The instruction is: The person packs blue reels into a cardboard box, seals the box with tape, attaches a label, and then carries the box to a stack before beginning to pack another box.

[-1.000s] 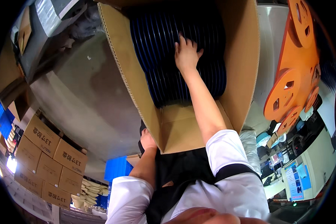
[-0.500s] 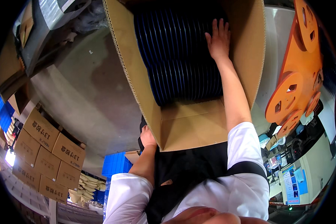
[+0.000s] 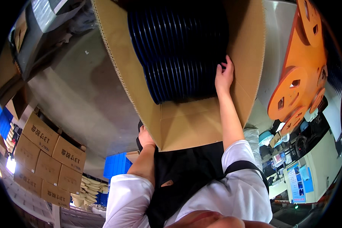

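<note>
Left hand (image 3: pixel 145 137): positioned at the outer side of the carton's near left corner, nearest the wearer's body. The fingertips are partly hidden at the board edge; from here, I cannot tell whether they grip it.

Right hand (image 3: pixel 224 79): inside the carton, back of the hand up. The thumb and forefinger are parted and extended forward; the other fingers are loosely bent. No object is seen clasped between them. The fingers lie between the row of discs and the right inner wall; contact with either cannot be confirmed.

Carton (image 3: pixel 247 57): brown corrugated board, its mouth toward the wearer. A bare inner panel lies on the near side of the right fingers.

Discs (image 3: pixel 171 79): to the left of the right fingers and ahead of them. Thin, dark, round-edged, with blue glints along the rims. They stand on edge, closely spaced, in two adjoining banks, one beyond the other. The far bank fades into shadow.

Orange discs (image 3: pixel 286 92): outside the carton, to the right of the right fingers, with cut-out slots.

Stacked boxes (image 3: pixel 47 167): brown, well apart from the left fingers, further left.
</note>
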Tool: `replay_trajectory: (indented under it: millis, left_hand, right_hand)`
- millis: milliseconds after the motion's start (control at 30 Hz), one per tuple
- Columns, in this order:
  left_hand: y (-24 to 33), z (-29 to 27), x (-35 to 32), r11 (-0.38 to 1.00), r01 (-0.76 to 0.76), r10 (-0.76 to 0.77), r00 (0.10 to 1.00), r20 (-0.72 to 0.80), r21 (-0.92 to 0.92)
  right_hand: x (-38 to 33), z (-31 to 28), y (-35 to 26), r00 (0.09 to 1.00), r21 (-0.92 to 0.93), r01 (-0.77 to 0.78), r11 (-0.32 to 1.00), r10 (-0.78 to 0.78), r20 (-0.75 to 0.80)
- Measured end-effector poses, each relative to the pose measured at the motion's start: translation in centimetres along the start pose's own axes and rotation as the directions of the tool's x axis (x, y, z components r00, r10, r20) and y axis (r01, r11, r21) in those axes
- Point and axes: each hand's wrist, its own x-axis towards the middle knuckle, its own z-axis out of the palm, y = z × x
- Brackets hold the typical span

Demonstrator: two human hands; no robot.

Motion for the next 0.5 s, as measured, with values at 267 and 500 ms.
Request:
replay_trajectory:
  millis: [267,500]
  left_hand:
    - [-0.6,0.6,0.3,0.995,-0.087,0.086,0.996,0.015,0.059]
    - [-1.5,1.4,0.2,0.993,-0.12,0.12,0.991,-0.058,-0.004]
  right_hand:
    - [4.1,0.6,-0.7,0.987,-0.217,0.158,0.963,-0.159,0.016]
    - [5.0,1.1,-2.2,0.989,-0.451,0.144,0.881,-0.112,0.097]
